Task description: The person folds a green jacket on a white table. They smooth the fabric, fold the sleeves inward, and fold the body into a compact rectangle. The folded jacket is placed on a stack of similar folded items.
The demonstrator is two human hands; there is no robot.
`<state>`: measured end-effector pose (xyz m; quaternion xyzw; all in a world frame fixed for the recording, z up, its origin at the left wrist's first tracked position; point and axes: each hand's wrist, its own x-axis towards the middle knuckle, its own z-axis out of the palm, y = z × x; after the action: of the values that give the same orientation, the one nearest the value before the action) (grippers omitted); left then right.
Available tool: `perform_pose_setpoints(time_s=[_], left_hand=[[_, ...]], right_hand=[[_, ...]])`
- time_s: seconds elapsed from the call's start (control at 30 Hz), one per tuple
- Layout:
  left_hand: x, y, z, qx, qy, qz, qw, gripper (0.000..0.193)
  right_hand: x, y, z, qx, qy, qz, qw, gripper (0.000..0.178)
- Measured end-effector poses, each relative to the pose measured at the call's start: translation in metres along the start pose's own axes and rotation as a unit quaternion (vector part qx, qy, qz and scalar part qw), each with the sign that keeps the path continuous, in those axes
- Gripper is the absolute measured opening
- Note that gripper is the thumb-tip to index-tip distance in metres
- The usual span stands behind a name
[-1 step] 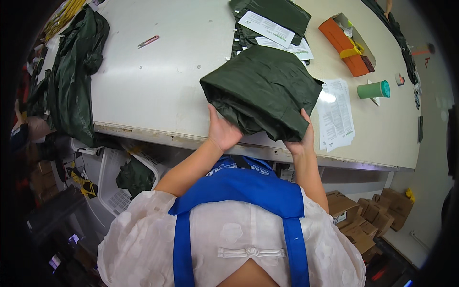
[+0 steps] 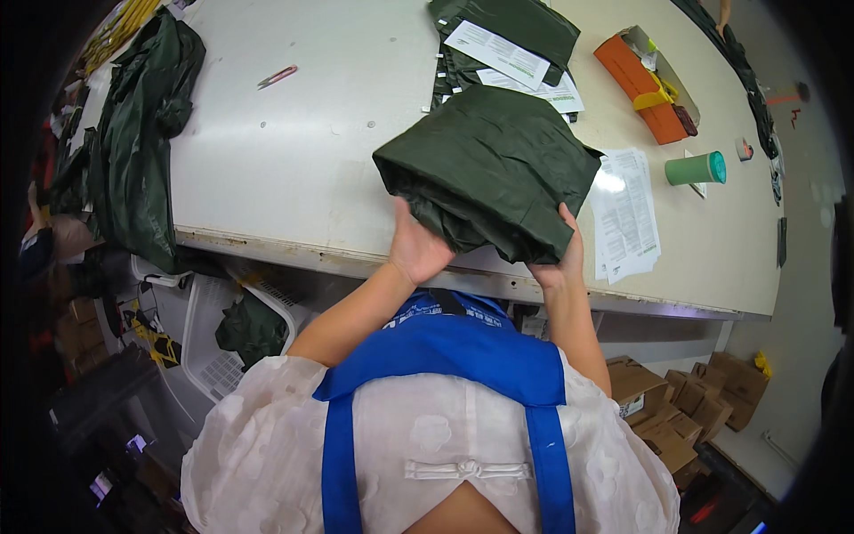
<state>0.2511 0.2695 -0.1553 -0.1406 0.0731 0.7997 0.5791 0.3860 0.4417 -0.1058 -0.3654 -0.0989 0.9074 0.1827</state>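
Observation:
A folded bundle of dark green, slightly shiny fabric (image 2: 498, 165) lies at the near edge of the white table, its front folds bulging toward me. My left hand (image 2: 420, 247) grips its lower left side, thumb up against the front and the other fingers hidden underneath. At the lower right corner my right hand (image 2: 560, 258) holds the bundle the same way, with its fingers partly under the cloth. Behind it is a stack of folded green pieces (image 2: 516, 31) with printed sheets (image 2: 498, 53) on top. More printed sheets (image 2: 625, 214) lie right of the bundle.
Pink-handled thread snips (image 2: 277, 77) lie on the white table (image 2: 267, 178). Rightward are an orange box (image 2: 636, 84) of small items and a green cylinder (image 2: 696, 168). Green fabric (image 2: 147, 133) drapes over the left edge, above a white basket (image 2: 209, 338). Cartons (image 2: 667, 409) stand below right.
My left thumb has shifted slightly to the right along the front of the bundle. The bundle and my right hand stay practically where they were.

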Motion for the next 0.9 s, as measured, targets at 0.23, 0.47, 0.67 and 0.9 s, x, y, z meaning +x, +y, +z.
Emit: perform_pose_setpoints(time_s=[0.23, 0.47, 0.67, 0.9], left_hand=[[-0.017, 0.016, -0.02, 0.12, -0.009, -0.037, 0.992, 0.049], [-0.005, 0.004, -0.037, 0.204, 0.209, 0.019, 0.956, 0.029], [0.005, 0.009, -0.036, 0.558, 0.282, 0.064, 0.778, 0.029], [-0.015, 0.017, -0.019, 0.098, 0.198, 0.029, 0.975, 0.038]], right_hand=[[-0.002, 0.003, -0.002, -0.017, 0.0, 0.005, 1.0, 0.048], [-0.005, 0.011, -0.006, -0.03, -0.012, 0.019, 0.999, 0.05], [-0.002, 0.042, -0.014, -0.088, 0.04, -0.018, 0.995, 0.05], [-0.005, 0.043, -0.014, -0.052, -0.024, 0.033, 0.998, 0.054]])
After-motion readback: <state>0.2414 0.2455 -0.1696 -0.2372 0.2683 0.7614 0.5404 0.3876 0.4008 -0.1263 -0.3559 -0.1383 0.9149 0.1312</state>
